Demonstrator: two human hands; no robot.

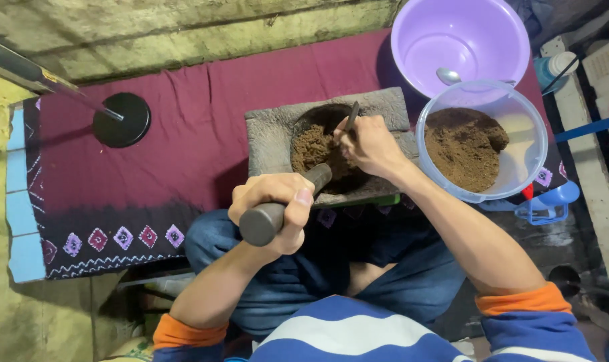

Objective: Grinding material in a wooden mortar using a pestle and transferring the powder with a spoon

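In the hollow of the stone mortar (271, 137), straight ahead of both hands, lies a heap of brown powder (316, 149). The left hand (274, 208) has its grip closed tight round the near end of a dark pestle (288, 204), fingers wrapped over and thumb on top; the pestle slants away from that grip with its far end down in the mortar, at the edge of the powder. Just beyond and to the right of that grip, the right hand (371, 144) pinches the handle of a thin metal utensil (351, 117), most likely a spoon; the handle stands up out of the fingers while its working end is hidden behind the hand, over the powder. The mortar rests on a maroon cloth (184, 127) with a patterned border, spread on the floor above the person's knees. Right of the right grip, touching the mortar's side, stands a clear plastic tub (532, 144) partly filled with the same brown powder. Beyond that tub sits a purple basin (465, 33) with a spoon (448, 76) lying in it. Well away to the left of the left grip, a round black disc (121, 121) lies on the cloth.
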